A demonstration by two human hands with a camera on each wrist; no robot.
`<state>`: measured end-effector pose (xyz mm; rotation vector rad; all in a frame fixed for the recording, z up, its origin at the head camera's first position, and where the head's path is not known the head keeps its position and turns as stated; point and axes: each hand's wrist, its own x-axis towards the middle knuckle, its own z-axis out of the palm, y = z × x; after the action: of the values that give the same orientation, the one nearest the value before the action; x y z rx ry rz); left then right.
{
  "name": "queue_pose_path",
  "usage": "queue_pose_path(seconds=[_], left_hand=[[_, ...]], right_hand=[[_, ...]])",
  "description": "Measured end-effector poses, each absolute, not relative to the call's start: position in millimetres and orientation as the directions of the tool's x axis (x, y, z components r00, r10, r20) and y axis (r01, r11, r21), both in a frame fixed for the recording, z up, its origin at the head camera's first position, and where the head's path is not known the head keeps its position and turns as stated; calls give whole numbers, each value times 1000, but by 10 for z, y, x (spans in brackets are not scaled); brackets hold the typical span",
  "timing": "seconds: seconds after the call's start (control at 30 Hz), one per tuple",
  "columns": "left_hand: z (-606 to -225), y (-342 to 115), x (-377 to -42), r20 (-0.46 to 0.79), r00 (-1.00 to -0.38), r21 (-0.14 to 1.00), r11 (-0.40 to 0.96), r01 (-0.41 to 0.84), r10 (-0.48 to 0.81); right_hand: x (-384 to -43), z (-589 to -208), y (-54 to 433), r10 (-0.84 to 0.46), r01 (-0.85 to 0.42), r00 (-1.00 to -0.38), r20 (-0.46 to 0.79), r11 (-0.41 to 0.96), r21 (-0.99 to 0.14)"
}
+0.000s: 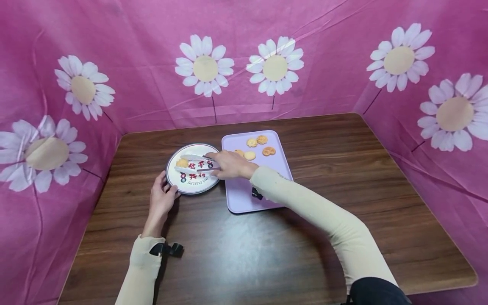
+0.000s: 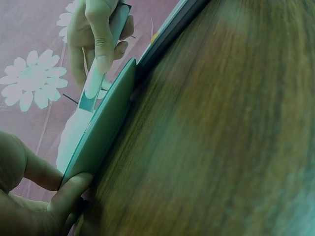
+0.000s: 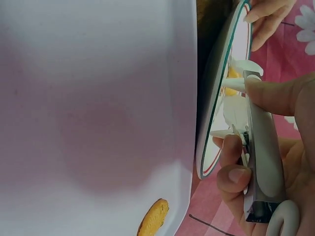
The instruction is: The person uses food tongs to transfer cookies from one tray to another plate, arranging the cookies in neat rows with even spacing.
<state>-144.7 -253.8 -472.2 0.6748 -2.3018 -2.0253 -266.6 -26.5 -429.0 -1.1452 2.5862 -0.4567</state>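
My left hand grips the left rim of a round white plate printed with red characters. In the left wrist view, its thumb and a finger pinch the plate's edge. My right hand holds a pair of food tongs with metal handles and white ends, reaching over the plate from the right. A yellow cookie lies between the tong ends at the plate's left side. Whether the tongs still squeeze it cannot be told.
A light purple tray stands right of the plate, partly under my right forearm. Several cookies lie in its far half, among them a pretzel-shaped cookie and a round cookie. Pink flowered cloth hangs around the wooden table.
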Motion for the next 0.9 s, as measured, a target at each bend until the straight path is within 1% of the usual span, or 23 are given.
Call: queue_pose_path(seconds=[0.33, 0.5, 0.73, 0.9], left_hand=[[-4726, -2516, -1446, -260, -912, 949, 87, -301, -317], [-4738, -2508, -1435, -255, -914, 952, 82, -294, -317], [-4744, -2532, -1448, -252, -912, 952, 87, -294, -323], [-4740, -2531, -1458, -262, -909, 945, 105, -310, -326]], right_hand=[[-2665, -4309, -252, -741, -656, -661, -119, 648, -388], [-2674, -4270, -218, -726, -629, -677, -122, 657, -415], [-2696, -4188, -36, -725, -618, -688, -44, 616, -488], [-2704, -4176, 180, -722, -628, -692, 4, 599, -496]])
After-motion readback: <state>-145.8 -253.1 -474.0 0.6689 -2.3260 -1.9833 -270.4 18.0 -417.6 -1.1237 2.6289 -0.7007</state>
